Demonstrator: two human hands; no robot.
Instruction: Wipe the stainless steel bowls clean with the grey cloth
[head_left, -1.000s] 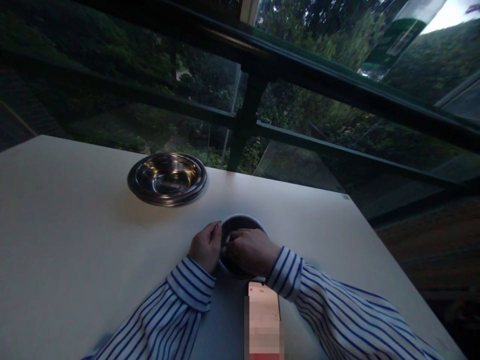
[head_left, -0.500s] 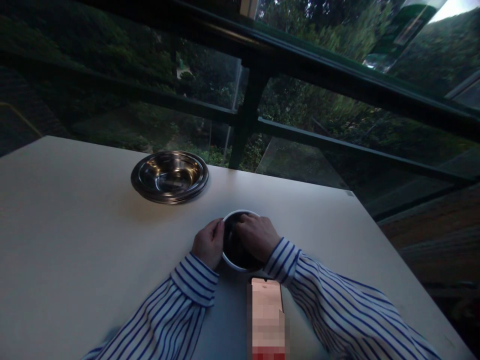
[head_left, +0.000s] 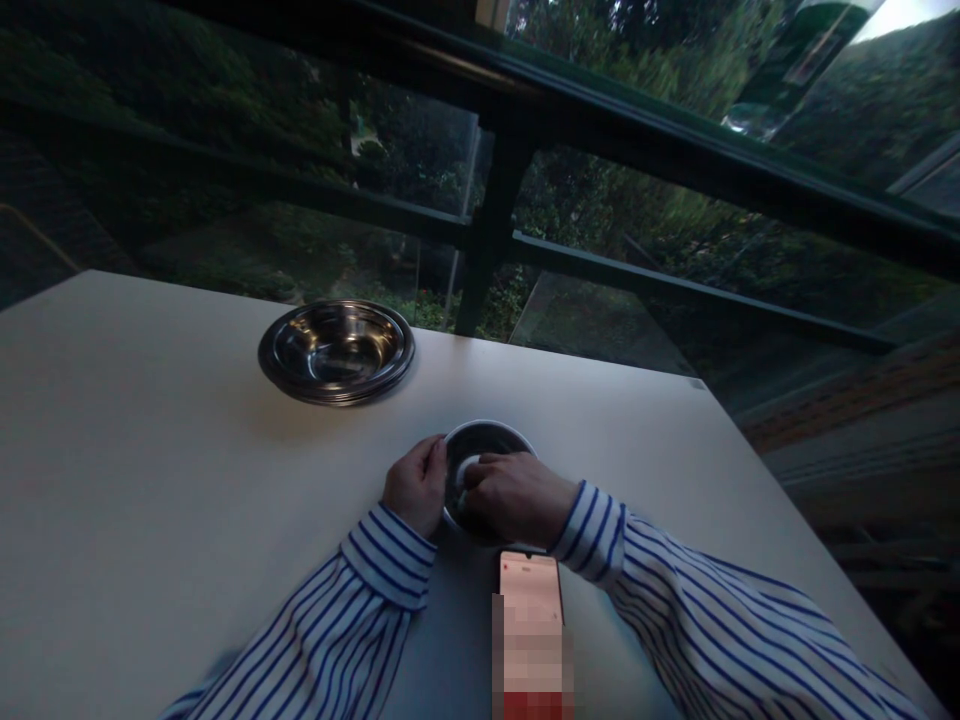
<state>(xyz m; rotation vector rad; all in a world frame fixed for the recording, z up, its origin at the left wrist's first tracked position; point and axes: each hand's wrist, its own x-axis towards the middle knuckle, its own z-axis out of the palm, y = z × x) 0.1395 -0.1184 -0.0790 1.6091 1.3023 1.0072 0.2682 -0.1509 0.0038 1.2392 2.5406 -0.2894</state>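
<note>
In front of me a round bowl (head_left: 501, 437) with a pale rim and a dark inside stands on the white table. My left hand (head_left: 417, 486) grips its left edge, thumb on top by the rim. My right hand (head_left: 517, 492) reaches in from the right with curled fingers. A small white patch (head_left: 466, 468) shows at those fingertips, inside the bowl; its kind cannot be made out. The right hand and wrist cover the bowl's lower right part.
Nested shiny metal bowls (head_left: 337, 350) stand at the table's far edge, left of centre. A lit phone (head_left: 529, 585), partly blurred out, lies just below the bowl. Beyond the white table (head_left: 187, 480) runs a dark green railing (head_left: 495, 230) with glass. A green bottle (head_left: 795, 65) appears at upper right.
My right hand has shifted slightly down and right within the bowl, and a white patch now shows by its fingertips. The rim looks thinner. My left hand keeps its place.
</note>
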